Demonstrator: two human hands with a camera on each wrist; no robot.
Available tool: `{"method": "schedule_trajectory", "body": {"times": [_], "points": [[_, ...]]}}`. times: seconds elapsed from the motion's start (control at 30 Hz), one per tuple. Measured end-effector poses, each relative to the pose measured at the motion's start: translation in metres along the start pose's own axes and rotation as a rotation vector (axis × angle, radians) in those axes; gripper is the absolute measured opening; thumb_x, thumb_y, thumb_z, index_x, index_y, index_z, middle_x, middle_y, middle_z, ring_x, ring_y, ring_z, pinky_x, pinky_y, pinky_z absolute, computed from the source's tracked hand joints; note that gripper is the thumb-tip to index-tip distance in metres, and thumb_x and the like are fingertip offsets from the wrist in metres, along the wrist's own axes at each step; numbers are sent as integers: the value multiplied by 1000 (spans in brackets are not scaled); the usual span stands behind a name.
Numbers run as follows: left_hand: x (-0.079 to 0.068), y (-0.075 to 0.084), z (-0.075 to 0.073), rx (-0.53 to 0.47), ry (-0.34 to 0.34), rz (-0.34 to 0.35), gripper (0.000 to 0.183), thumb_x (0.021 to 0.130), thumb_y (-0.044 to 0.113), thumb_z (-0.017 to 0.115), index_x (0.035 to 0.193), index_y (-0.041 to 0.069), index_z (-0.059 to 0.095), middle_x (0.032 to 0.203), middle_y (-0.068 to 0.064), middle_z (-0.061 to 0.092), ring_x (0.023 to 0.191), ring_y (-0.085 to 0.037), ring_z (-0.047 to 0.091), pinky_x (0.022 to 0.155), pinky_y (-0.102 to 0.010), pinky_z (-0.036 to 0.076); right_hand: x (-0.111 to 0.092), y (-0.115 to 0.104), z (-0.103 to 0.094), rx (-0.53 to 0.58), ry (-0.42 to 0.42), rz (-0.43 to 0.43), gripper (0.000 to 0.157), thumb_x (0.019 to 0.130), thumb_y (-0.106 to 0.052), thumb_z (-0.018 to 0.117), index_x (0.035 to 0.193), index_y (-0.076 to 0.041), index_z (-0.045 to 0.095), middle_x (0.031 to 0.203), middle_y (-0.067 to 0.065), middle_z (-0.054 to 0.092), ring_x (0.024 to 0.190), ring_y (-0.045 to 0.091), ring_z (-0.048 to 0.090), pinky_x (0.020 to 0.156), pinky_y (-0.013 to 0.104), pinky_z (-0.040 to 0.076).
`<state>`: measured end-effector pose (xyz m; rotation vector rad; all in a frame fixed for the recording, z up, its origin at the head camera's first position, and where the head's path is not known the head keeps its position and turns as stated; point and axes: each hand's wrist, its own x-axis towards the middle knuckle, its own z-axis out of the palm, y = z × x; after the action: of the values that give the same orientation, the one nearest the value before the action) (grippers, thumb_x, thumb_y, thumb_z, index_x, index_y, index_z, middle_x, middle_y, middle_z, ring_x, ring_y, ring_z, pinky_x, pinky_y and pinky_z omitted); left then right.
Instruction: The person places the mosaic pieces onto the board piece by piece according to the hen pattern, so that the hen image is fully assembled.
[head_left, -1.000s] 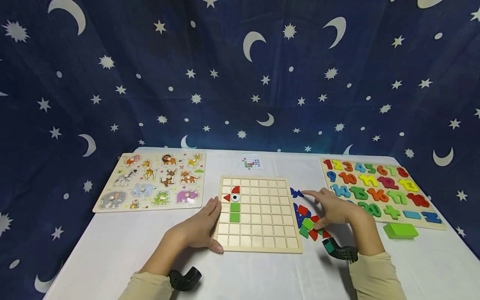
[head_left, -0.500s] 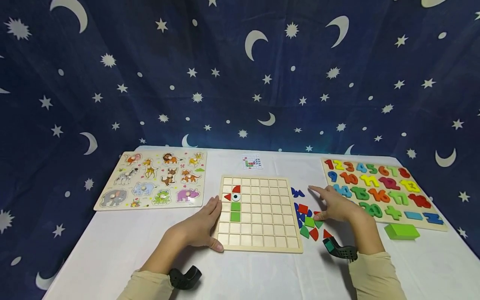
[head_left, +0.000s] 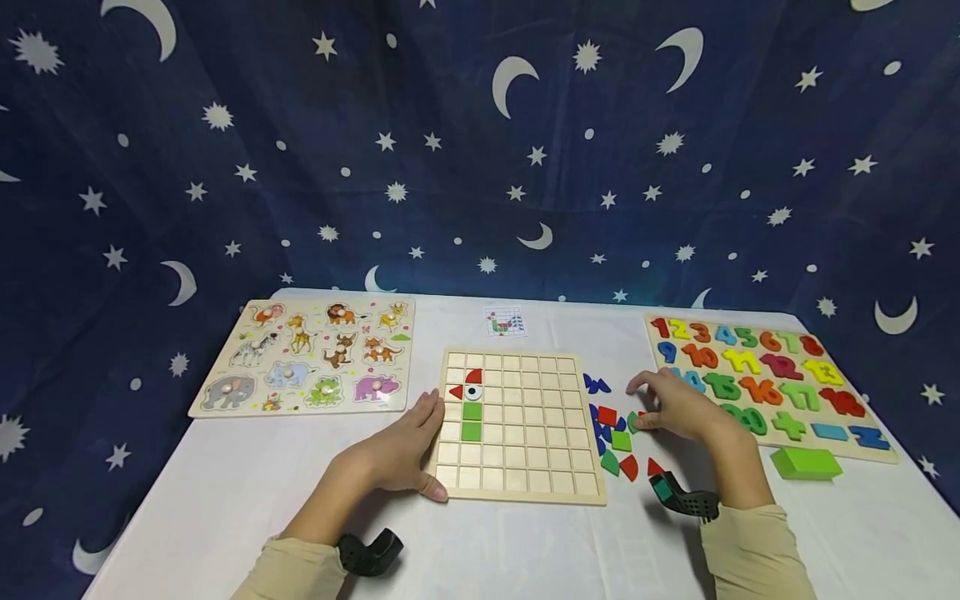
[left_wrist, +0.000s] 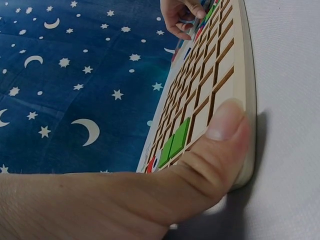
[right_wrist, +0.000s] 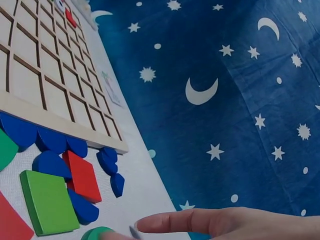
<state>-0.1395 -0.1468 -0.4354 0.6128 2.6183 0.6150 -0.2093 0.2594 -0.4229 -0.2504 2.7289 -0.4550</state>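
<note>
Head view, left hand [head_left: 401,448] straight-fingered against the wooden grid board [head_left: 525,430], right hand [head_left: 675,410] loose, fingers apart, thumb at a green piece [head_left: 632,422], coloured pieces [head_left: 621,441] beside the board, on the worktop [head_left: 525,550]

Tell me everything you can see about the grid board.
The grid board is pale, apparently wooden, squarish, divided into cells inside a plain rim. It lies flat on the white table. Toward its left sit two red pieces, an eye tile and two green squares. The left hand rests along its left edge, thumb on the rim.
</note>
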Motion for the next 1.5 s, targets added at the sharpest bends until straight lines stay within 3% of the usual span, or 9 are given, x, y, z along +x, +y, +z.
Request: {"method": "schedule_trajectory", "body": {"times": [0.1,0.2,0.37,0.5,0.7,0.87,1.13,1.3,1.5], "points": [[0,0,0,-2,-2,2,126,59,49,82,150,-4,12,160,-19,4,148,-30,3,120,-44,15,2,0,0,-11,7,-23,42,74,-28,80,110,-13,63,98,11,56,84,22,49,76,38,49],[0,0,0,1,-4,2,127,59,50,82,150,-4,12,159,-19,4,148,-30,3,120,-43,15,2,0,0,-15,-11,-50,38,72,-26,82,104,-13,65,90,5,56,82,20,48,73,33,46],[-1,-1,-1,1,-5,1,126,60,49,83,150,-4,12,159,-19,4,148,-30,3,120,-43,15,3,-3,3,20,-31,-51,33,71,-22,82,97,-12,64,83,2,56,78,18,49,70,30,45],[0,-1,-2,6,-9,0,126,60,49,82,150,-4,12,159,-19,3,148,-30,2,120,-43,14,8,-4,5,34,2,-33,26,76,-19,78,97,-12,64,81,2,56,75,17,49,67,29,43],[0,1,-3,11,-5,-3,126,60,48,82,150,-4,12,159,-19,3,148,-30,3,120,-43,13,16,-4,8,18,84,-23,33,81,-18,75,110,-9,64,86,2,60,72,16,52,70,31,48],[-1,2,-3,12,0,-6,126,60,48,83,150,-4,12,159,-19,3,148,-31,3,120,-43,13,18,-8,7,8,111,-20,32,82,-13,73,113,-9,66,90,4,64,75,17,53,76,37,51],[-1,2,-5,11,-5,-5,125,60,48,82,150,-4,12,159,-19,3,148,-30,3,120,-43,13,14,-12,7,-52,150,-64,32,84,-12,71,116,-7,68,106,15,64,95,29,56,90,54,48],[-1,3,-5,10,-10,-4,125,61,48,82,150,-4,12,159,-18,3,148,-30,2,120,-43,13,15,-13,8,-48,163,-52,31,84,-19,71,112,-5,69,99,13,64,88,26,56,85,50,50],[-1,3,-5,18,-10,-6,125,60,48,82,150,-4,12,159,-19,4,148,-30,3,120,-43,13,18,-17,12,-24,167,21,27,85,-16,70,109,-4,67,92,11,62,84,25,53,81,46,51]]}}
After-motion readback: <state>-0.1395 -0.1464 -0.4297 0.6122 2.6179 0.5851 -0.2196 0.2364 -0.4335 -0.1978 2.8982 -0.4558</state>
